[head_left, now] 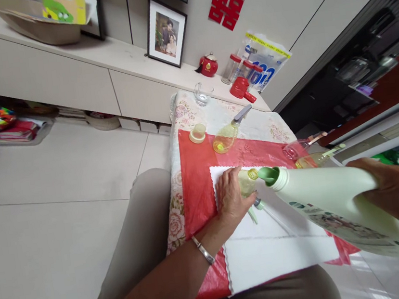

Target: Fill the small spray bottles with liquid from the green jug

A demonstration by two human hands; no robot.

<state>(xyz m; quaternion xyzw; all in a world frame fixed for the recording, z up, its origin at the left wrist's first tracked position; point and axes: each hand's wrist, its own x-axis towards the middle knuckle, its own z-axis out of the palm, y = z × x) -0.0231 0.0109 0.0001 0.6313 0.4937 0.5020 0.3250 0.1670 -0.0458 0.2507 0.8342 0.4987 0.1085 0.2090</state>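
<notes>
A pale cap (197,133) sits on red plastic sheeting (197,188) at the left of a cloth-covered table, near a grey-necked bottle (225,139) of yellow liquid. The left hand (233,194) grips a small clear bottle (246,185) over a white mat (271,257), a green-and-grey pump top (258,204) just beside the fingers. At its mouth, the green spout of a large tilted jug (320,183) meets the rim; whether liquid is flowing is hard to tell. At far right, the right hand (393,184) grasps the jug's handle.
</notes>
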